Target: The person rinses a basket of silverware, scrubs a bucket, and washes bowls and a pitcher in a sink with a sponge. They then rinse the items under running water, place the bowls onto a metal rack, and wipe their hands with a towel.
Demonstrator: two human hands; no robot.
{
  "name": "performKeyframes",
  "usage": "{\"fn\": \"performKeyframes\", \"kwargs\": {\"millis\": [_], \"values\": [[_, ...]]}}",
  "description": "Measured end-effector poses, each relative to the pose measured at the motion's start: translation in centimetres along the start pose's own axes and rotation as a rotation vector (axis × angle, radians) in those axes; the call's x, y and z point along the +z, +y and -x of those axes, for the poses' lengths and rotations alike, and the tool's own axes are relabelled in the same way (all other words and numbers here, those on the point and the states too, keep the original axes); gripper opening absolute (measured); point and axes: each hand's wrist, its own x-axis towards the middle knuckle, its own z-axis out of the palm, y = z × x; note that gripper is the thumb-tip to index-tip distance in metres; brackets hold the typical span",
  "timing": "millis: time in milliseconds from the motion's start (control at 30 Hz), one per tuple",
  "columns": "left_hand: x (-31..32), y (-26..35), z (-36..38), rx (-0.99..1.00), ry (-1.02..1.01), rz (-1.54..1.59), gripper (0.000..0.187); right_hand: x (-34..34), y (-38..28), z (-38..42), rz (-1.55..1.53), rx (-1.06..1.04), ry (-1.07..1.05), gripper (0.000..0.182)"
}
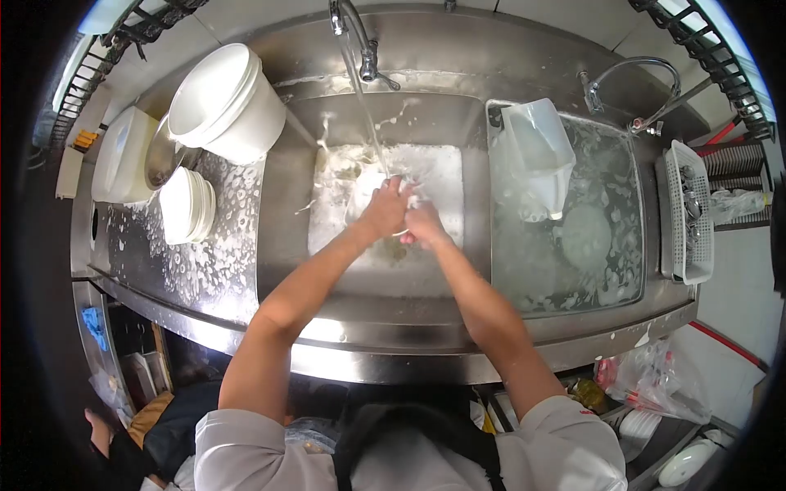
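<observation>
Both of my hands are over the middle sink basin [286, 204], under water running from the tap [352, 24]. My left hand [386, 209] lies on a white round dish [364, 196], with its fingers bent over it. Close beside it on the right, my right hand [422, 224] is closed at the dish's edge; motion blurs it, and what it holds cannot be made out. White foam [442, 176] covers the basin's floor around the dish.
White buckets [214, 102], stacked white bowls [187, 206] and a pale container [123, 155] stand on the left drainboard. The right basin [565, 299] holds cloudy water and a translucent jug [536, 151]. A white basket [688, 213] with utensils sits far right.
</observation>
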Motion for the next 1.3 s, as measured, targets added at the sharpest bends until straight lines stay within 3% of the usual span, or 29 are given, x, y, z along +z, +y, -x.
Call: {"fn": "performKeyframes", "kwargs": {"millis": [67,133,167,233,267,367,433,467,500,533,567,600,633,667,733,767,800,867,933,1000,1067,1100,1167,1200,1267,1300], "values": [[-0.4,-2.1,0.5,0.263,0.326,-0.366,0.067,-1.7,0.7,-0.7,0.107,-0.042,-0.061,0.029],[-0.6,-3.8,-0.3,-0.229,0.058,0.121,0.057,-3.8,-0.2,-2.7,0.277,-0.021,-0.151,0.028],[-0.6,-4.6,-0.6,-0.498,-0.043,0.336,0.052,-3.3,-2.6,-1.0,0.384,-0.119,-0.051,0.023],[9.4,-6.6,-0.1,-0.502,0.246,1.215,0.047,-2.2,1.9,-5.1,0.677,-0.584,0.260,0.026],[14.2,-7.6,0.3,-0.462,0.389,1.601,0.044,-1.1,1.9,-4.3,0.528,-0.499,0.269,0.029],[11.5,-1.6,-0.2,-1.243,0.566,2.106,0.040,1.6,2.0,-2.0,0.109,-0.285,0.309,0.036],[4.0,-3.8,2.0,-0.987,0.463,2.114,0.039,2.1,2.9,-2.2,-0.066,-0.246,0.251,0.035],[0.5,-5.8,3.4,-0.866,0.427,2.102,0.039,1.4,2.9,-2.0,-0.041,-0.108,0.059,0.037],[-1.4,-8.2,4.4,-0.630,0.266,2.336,0.042,0.5,2.6,-1.8,0.000,0.032,-0.142,0.038],[-3.0,-8.9,5.8,-0.667,0.168,2.441,0.046,1.3,2.2,-1.4,0.055,0.178,-0.349,0.039],[-4.3,-9.1,6.5,-0.689,0.065,2.542,0.050,3.8,1.8,-0.3,-0.024,0.117,-0.367,0.039],[-1.6,-9.5,6.7,-0.634,0.516,2.393,0.050,6.6,1.2,1.3,-0.110,0.058,-0.384,0.038],[-1.9,-8.4,7.4,-0.479,0.739,2.476,0.050,9.3,0.6,2.6,-0.209,0.000,-0.396,0.037],[-2.5,-7.9,8.5,-0.311,0.944,2.538,0.050,11.7,-0.5,2.9,-0.066,-0.208,-0.321,0.035],[-11.1,-8.8,14.6,-0.604,1.098,2.535,0.048,17.0,-4.9,3.5,0.164,-0.587,-0.184,0.033],[-11.1,-11.2,17.6,-0.505,1.164,2.601,0.046,19.6,-7.4,4.4,0.260,-0.749,-0.113,0.033],[-15.3,-11.8,20.3,-0.665,1.285,2.309,0.044,22.1,-10.4,5.8,0.320,-0.864,-0.086,0.034],[-20.3,-15.4,24.7,-0.674,1.445,1.766,0.039,27.2,-12.1,3.8,0.494,-0.704,-0.244,0.031],[-24.6,-20.1,27.6,-0.641,1.524,1.469,0.038,32.0,-14.0,4.0,0.749,-0.614,-0.322,0.028],[-30.0,-22.0,27.1,-0.638,1.343,1.287,0.038,35.8,-15.1,5.5,0.688,-0.505,-0.380,0.020],[-32.6,-23.9,23.7,-0.632,1.070,1.047,0.042,39.5,-13.3,2.4,0.912,-0.774,-0.343,0.020],[-33.0,-25.2,21.3,-0.601,0.981,0.850,0.045,42.7,-10.0,-1.7,0.972,-0.991,-0.202,0.020],[-32.9,-27.7,16.6,-0.475,0.858,0.436,0.052,44.8,-7.7,-2.4,0.869,-1.031,-0.043,0.024],[-32.3,-28.9,13.7,-0.368,0.823,0.227,0.056,42.8,-9.0,0.7,0.702,-0.860,-0.020,0.028],[-30.3,-32.2,8.6,-0.310,0.614,0.015,0.057,36.6,-9.5,1.9,0.169,-0.528,-0.417,0.035],[-28.9,-34.1,6.5,-0.367,0.393,0.028,0.059,33.1,-6.9,-1.3,0.202,-0.787,-0.195,0.030]]}}
